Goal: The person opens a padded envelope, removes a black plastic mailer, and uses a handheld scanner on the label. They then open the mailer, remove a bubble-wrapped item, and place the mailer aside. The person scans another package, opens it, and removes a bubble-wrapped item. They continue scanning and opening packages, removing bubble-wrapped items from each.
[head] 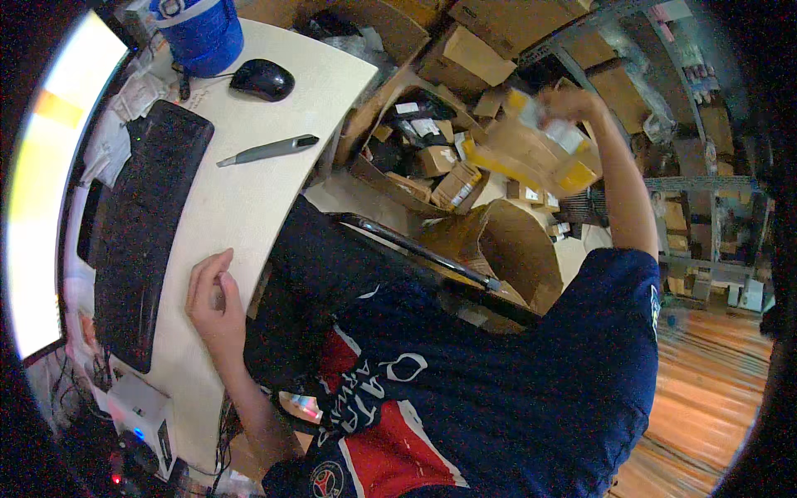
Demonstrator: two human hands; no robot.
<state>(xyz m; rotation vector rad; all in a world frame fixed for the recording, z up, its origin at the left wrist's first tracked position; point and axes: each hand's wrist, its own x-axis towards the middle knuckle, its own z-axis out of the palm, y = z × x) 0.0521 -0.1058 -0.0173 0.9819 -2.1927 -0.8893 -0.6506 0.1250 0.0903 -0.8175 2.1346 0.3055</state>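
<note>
My left hand (216, 297) rests loosely curled at the near edge of the white desk (249, 199), its thumb a little apart from the fingers and nothing visible between them. Off to my right, my right hand (565, 107) grips a cardboard package with yellow tape (529, 146); both are blurred. The package is above and beside large cartons that hold small parcels. On the desk, a grey utility knife (269, 150) lies between the black keyboard (152, 224) and the desk edge. A black mouse (262, 80) sits beyond the knife.
A blue container (202, 37) stands at the desk's far right end. A lit monitor (56, 174) is behind the keyboard, and a white device (140, 411) is at the left. An open carton of parcels (398, 190), an open brown carton (523, 249) and metal shelving (703, 183) are at my right.
</note>
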